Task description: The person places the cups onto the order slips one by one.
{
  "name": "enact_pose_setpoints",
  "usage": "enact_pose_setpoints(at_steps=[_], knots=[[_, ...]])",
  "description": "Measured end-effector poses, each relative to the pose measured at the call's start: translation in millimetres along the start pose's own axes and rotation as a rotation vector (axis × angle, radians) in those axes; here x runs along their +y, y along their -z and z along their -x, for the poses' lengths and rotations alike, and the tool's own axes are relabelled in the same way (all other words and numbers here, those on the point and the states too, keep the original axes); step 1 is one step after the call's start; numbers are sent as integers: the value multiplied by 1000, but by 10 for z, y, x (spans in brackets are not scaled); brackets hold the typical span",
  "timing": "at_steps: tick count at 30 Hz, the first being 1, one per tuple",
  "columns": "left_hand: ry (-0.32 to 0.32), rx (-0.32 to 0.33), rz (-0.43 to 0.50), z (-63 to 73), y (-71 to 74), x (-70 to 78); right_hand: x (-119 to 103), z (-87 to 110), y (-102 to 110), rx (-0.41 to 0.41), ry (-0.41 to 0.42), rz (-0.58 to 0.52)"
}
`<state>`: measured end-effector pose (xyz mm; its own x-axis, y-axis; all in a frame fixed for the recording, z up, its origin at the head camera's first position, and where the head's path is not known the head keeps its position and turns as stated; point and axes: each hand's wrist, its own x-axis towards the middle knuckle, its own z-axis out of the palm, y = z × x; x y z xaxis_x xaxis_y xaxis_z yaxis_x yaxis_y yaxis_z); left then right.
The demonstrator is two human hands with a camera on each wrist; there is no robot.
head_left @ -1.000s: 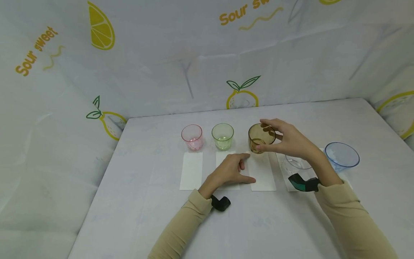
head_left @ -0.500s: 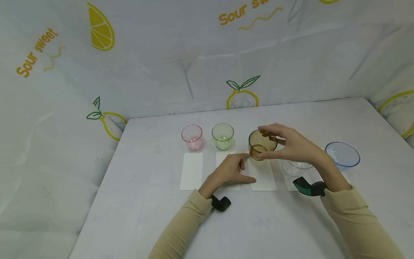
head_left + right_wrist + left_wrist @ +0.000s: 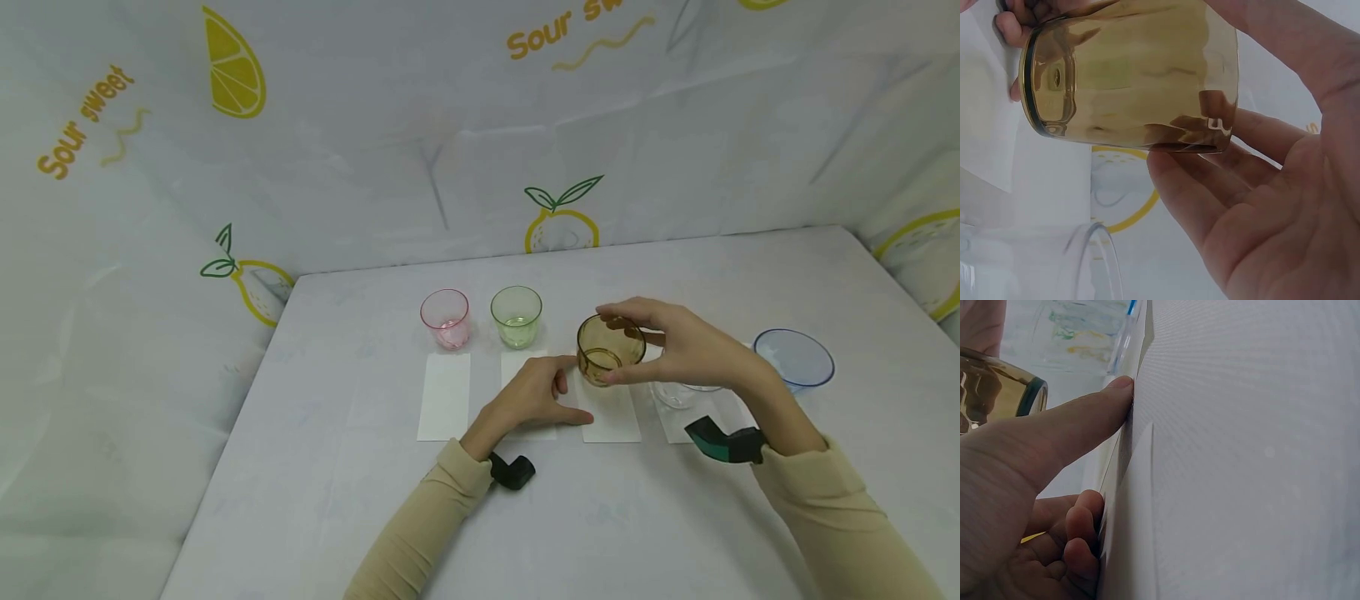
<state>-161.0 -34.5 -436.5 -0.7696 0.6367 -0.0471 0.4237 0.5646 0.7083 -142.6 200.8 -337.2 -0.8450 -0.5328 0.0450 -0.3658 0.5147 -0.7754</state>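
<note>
While gripping, right hand (image 3: 678, 350): curled round amber glass tumbler (image 3: 602, 346).
Left hand (image 3: 534, 390): loosely spread, gripping nothing, touching paper strip (image 3: 615, 425).
Amber glass tumbler: above same paper strip; likely light, stiff, slippery, fragile; best taken mid-wall.

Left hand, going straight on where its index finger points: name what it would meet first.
Probably the amber tumbler in the right hand, close ahead of the left hand in the head view; its height is unclear, so the finger might pass beneath.
</note>
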Motion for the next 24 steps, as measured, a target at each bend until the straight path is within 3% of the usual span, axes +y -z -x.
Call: enact_pose_setpoints(at_steps=[24], knots=[[7, 9, -13, 12, 8, 7, 46, 69, -75, -52, -4, 2]])
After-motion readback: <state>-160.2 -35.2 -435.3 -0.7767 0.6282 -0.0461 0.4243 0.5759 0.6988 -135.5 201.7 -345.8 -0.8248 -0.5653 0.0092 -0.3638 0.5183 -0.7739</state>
